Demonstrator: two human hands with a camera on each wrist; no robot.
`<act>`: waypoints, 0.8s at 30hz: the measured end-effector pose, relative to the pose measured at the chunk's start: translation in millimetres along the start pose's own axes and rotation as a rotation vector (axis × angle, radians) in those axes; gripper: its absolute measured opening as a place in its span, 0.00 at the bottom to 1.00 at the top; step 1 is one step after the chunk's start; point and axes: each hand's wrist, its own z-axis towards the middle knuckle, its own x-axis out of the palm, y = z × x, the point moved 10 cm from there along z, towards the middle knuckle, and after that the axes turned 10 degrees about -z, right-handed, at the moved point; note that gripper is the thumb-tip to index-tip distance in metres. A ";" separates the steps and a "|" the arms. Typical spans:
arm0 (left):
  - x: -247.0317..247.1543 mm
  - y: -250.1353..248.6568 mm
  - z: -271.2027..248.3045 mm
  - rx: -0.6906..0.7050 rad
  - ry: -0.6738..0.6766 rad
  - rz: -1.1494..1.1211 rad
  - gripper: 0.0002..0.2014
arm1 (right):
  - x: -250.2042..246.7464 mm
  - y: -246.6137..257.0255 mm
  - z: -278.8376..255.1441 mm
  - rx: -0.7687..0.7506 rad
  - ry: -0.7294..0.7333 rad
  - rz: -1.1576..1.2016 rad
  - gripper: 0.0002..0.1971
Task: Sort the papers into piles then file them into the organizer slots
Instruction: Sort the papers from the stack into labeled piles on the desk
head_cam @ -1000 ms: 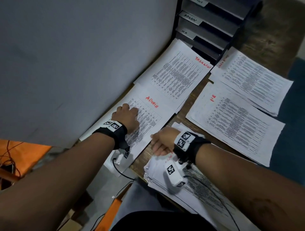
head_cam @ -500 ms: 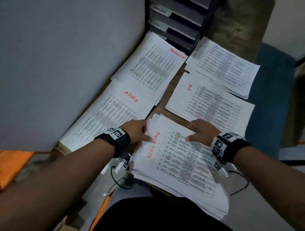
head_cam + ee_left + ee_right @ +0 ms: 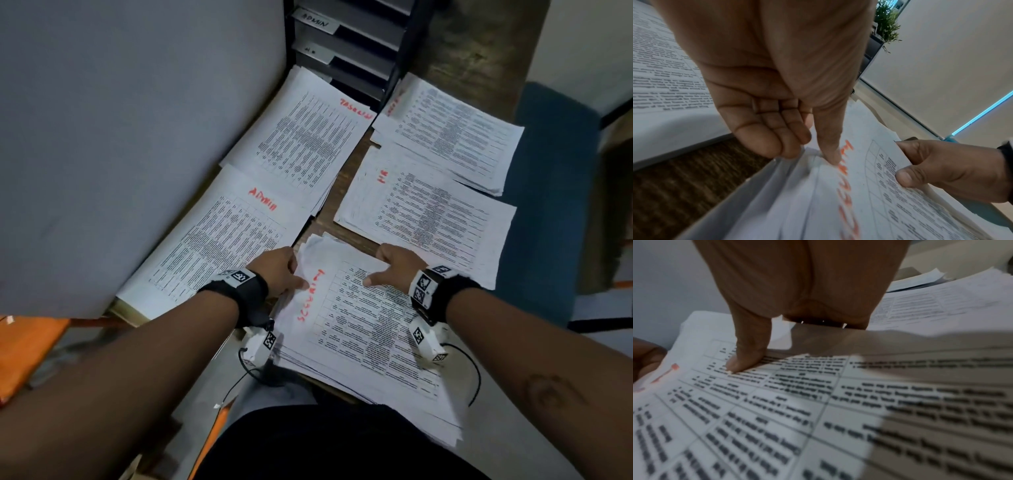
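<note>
A thick stack of printed sheets headed SECURITY in red (image 3: 359,329) lies at the table's near edge and hangs over it. My left hand (image 3: 298,279) pinches the stack's left edge, with the thumb on top by the red word and the fingers curled under several upper sheets (image 3: 818,151). My right hand (image 3: 373,274) grips the far edge, thumb (image 3: 748,356) pressed on the print and fingers hooked over the edge. Four sorted piles lie beyond: ADMIN (image 3: 222,240), a pile whose blurred red heading may read PAYROLL (image 3: 301,137), HR (image 3: 428,212) and a fourth (image 3: 452,133) whose red heading is unreadable.
A dark organizer (image 3: 349,44) with labelled slots stands at the table's back. A grey partition (image 3: 120,137) runs along the left, touching the ADMIN pile. A blue seat (image 3: 555,205) is on the right. Bare brown table (image 3: 342,192) shows between the piles.
My left hand left the ADMIN pile and came to the SECURITY stack's left edge. My right hand moved to its far edge. Both now grip it, and the camera has swung right.
</note>
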 end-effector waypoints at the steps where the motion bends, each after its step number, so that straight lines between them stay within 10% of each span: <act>1: 0.4 1.8 -0.8 0.000 -0.002 -0.017 0.21 | 0.4 0.1 1.3 -0.004 0.015 -0.001 0.25; 15: -10.2 1.8 -11.1 0.069 -0.027 -0.072 0.11 | -49.0 -8.2 -10.9 -0.079 -0.236 0.134 0.14; 24: -18.6 8.8 -1.7 -0.032 -0.035 -0.642 0.05 | -41.1 -45.5 -4.6 -0.029 0.030 0.084 0.18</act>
